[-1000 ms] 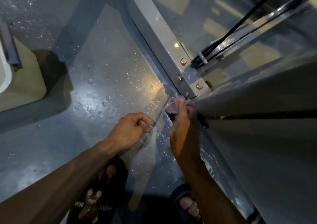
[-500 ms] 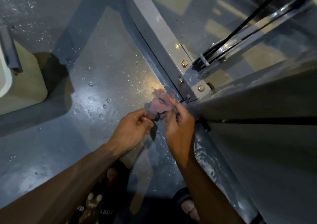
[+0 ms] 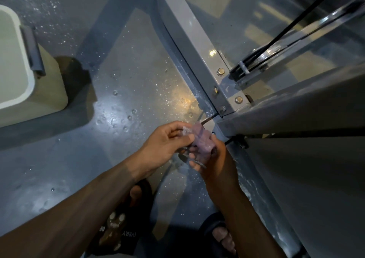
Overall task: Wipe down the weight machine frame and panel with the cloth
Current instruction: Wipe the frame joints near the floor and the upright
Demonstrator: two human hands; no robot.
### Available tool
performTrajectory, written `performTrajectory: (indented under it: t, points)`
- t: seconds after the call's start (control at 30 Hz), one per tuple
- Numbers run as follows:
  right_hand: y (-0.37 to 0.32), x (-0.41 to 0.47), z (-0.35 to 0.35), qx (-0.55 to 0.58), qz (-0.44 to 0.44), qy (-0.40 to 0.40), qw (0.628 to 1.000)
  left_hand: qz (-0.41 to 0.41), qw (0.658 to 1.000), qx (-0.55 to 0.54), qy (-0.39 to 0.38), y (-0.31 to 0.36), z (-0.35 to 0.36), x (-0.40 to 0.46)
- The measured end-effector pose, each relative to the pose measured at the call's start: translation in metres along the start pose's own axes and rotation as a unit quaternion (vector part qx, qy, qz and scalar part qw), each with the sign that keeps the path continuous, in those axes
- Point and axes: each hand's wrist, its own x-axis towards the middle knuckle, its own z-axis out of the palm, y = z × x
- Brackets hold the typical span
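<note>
From the head camera, looking straight down: both hands meet low in the middle, and the cloth (image 3: 201,141), a small purplish bundle, sits right between them. The left hand (image 3: 166,145) has its fingers curled in, thumb and fingertips pinching the left edge of the cloth. The right hand (image 3: 214,159) curls round the bundle from the other side, fingers wrapped under it, and something thin and metallic shows just beneath those fingers — what it is, I cannot tell. The cloth is held in the air above the floor (image 3: 122,99), just beside the machine but not touching it. To the right, the grey frame (image 3: 189,36) of the weight machine runs diagonally down to a bolted joint, with shiny bolts (image 3: 220,71) on a bracket plate. From that joint a broad grey panel (image 3: 296,178) spreads out to the lower right, filling that corner. Up at top right, a black cable (image 3: 296,14) crosses over a chrome bar (image 3: 308,30). The floor is grey-blue and glossy, flecked with water drops and a bright glare patch near the joint. At the left edge stands a pale bin (image 3: 13,64) with a grey handle, casting a dark shadow. At the bottom, two feet in dark sandals (image 3: 120,230), the left one printed with lettering, stand under the forearms.
</note>
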Motion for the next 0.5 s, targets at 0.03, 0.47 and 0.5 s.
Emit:
performTrajectory:
  t: [0.03, 0.47, 0.5]
  points:
    - [0.003, -0.002, -0.003, -0.027, -0.011, -0.005, 1.000, 0.015, 1.000, 0.009, 0.006, 0.000, -0.001, -0.002]
    - [0.012, -0.038, -0.013, -0.164, -0.315, 0.073, 0.932, 0.021, 1.000, 0.013, 0.012, -0.012, -0.008, -0.026]
    - [0.009, -0.041, -0.010, -0.179, -0.338, 0.069, 0.921, 0.014, 1.000, 0.018, 0.007, -0.011, -0.011, -0.027]
